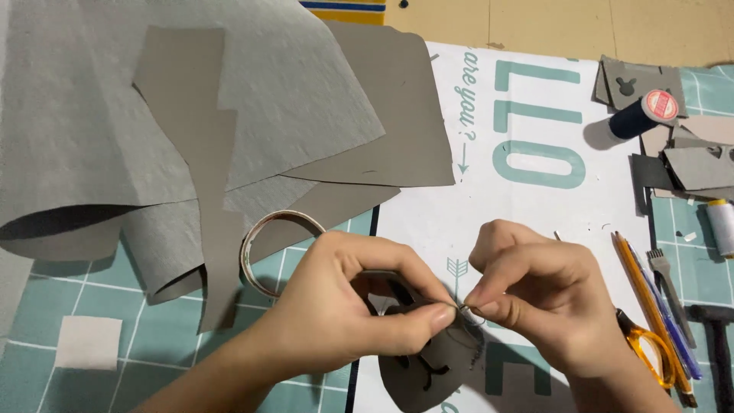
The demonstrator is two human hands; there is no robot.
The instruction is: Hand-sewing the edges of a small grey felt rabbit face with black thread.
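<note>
Grey sheets (153,99): large pieces of grey leather-like material lie across the upper left, one curling at its lower edge, with a jagged cut strip on top.
Tape roll (277,248): a thin ring standing just left of the left hand, partly on the sheets.
Cutting mat (69,291): teal with a white grid, under everything on the left.
Left hand (344,306): thumb and forefinger pressed together on the edge of the small grey piece, right where the needle meets it.
Small grey piece (440,359): rounded cut-out with dark stitched marks, held low in the middle between both hands, above the white printed sheet (535,115).
Needle (463,308): a tiny metal tip showing between the two hands' fingertips; dark thread trails down beside the piece.
Right hand (547,294): fingertips pinched shut on the needle, touching the left hand's fingers.
Scissors (650,348): orange-handled, just beside the right wrist.
Pencil and pens (657,298): lying alongside, further right.
Thread spool (638,115): dark blue, upper right, near grey scraps.
</note>
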